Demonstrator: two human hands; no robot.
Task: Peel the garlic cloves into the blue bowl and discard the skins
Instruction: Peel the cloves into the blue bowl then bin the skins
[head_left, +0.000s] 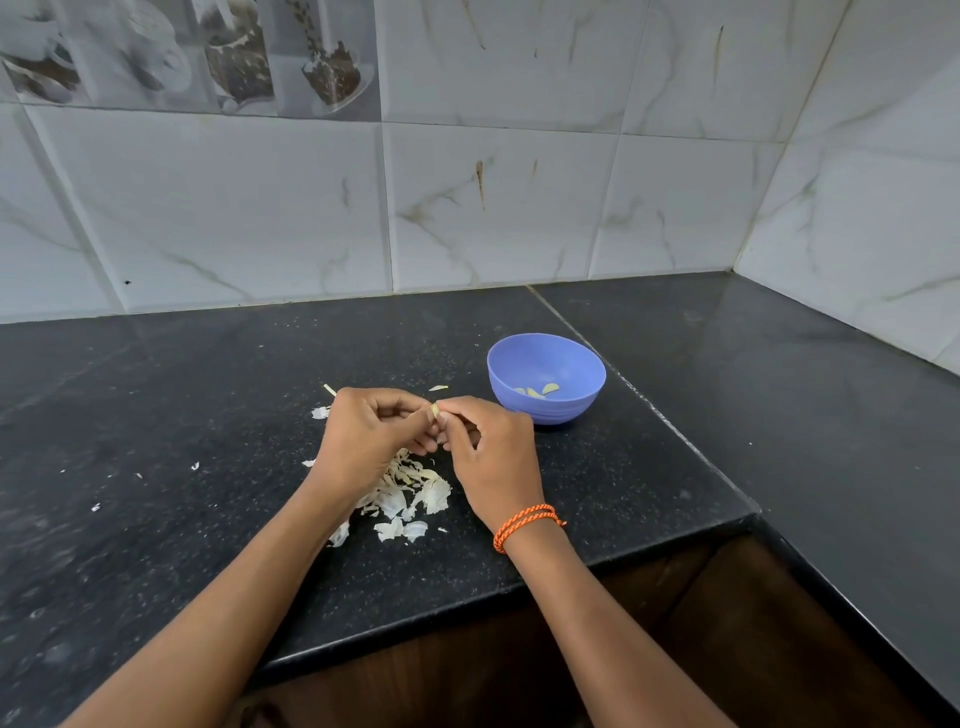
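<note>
Both hands meet above the black speckled stone surface (208, 415), just short of its near edge. The left hand (363, 431) and the right hand (493, 447) hold one small pale garlic clove (435, 411) between them, fingers of each hand curled in and pinched on it from either side; how much skin it carries is too small to tell. An orange braided cord bracelet (522, 522) circles the right wrist.

At about 2 o'clock from the hands, near but apart, a round blue plastic bowl (571, 410) stands upright on the surface with a few pale peeled cloves (540, 391) in its bottom. At 6 o'clock, below the hands, lies a loose heap of white papery garlic skins (410, 499); smaller flakes (320, 413) scatter toward 9 o'clock. A white marbled tile wall (519, 208) rises at 12 o'clock.
</note>
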